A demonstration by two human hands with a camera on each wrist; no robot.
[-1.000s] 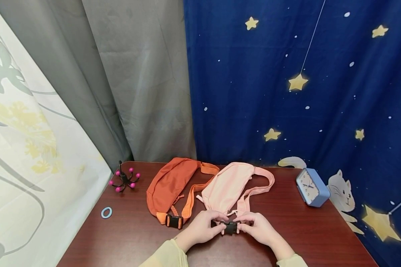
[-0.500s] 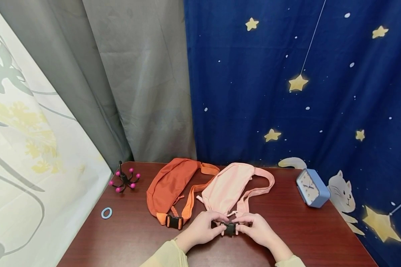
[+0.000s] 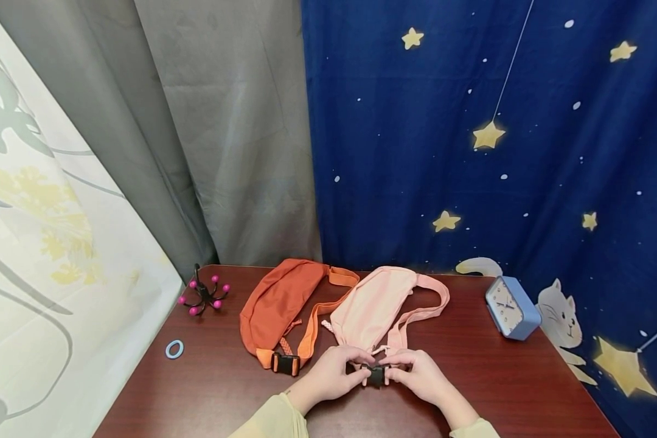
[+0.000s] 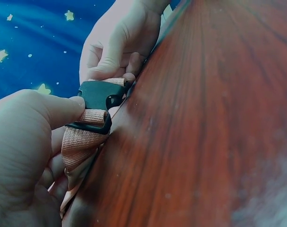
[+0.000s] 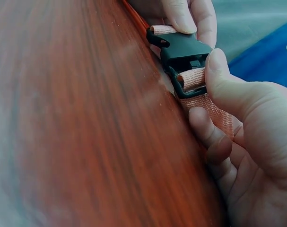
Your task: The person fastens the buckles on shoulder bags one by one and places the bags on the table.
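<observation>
A pink waist bag (image 3: 369,307) lies on the table, its strap looping out to the right. At its near end is a black side-release buckle (image 3: 376,376) with pink webbing threaded through both ends. My left hand (image 3: 336,371) pinches the buckle's left end between thumb and fingers. On the other end, my right hand (image 3: 420,376) grips with thumb and curled fingers. In the right wrist view the two halves of the buckle (image 5: 183,51) sit joined together. Pink webbing (image 4: 79,144) runs beneath the left thumb in the left wrist view.
An orange waist bag (image 3: 281,304) with its buckle (image 3: 286,364) fastened lies left of the pink one. Further left are a black hook rack with pink knobs (image 3: 204,295) and a light-blue ring (image 3: 174,349). A blue clock (image 3: 511,308) stands at the table's right.
The buckle and my right hand have shifted very slightly to the left. My left hand keeps its place, and the bags have not moved.
</observation>
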